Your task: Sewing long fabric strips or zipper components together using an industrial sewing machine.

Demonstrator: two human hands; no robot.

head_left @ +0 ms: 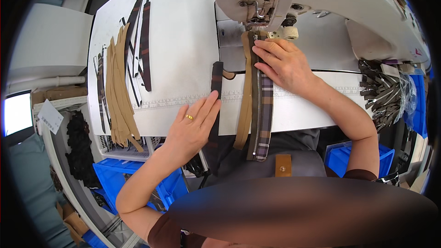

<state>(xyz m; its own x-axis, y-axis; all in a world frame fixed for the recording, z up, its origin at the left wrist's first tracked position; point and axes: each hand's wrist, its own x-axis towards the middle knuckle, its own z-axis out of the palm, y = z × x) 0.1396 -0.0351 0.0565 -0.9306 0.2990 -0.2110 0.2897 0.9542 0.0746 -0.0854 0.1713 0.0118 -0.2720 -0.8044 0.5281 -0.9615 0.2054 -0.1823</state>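
From my remote post I find the right hand [288, 64] unclenched, flat on the zipper [256, 115] under its fingertips, cannot tell whether the left hand [190, 131] pinches the dark strip [217, 76] it touches, and judge light, even pressure best for aligned edges.

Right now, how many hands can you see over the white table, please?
2: the left hand touches the dark strip, and the right hand rests on the zipper in front of the sewing machine. No other hand shows.
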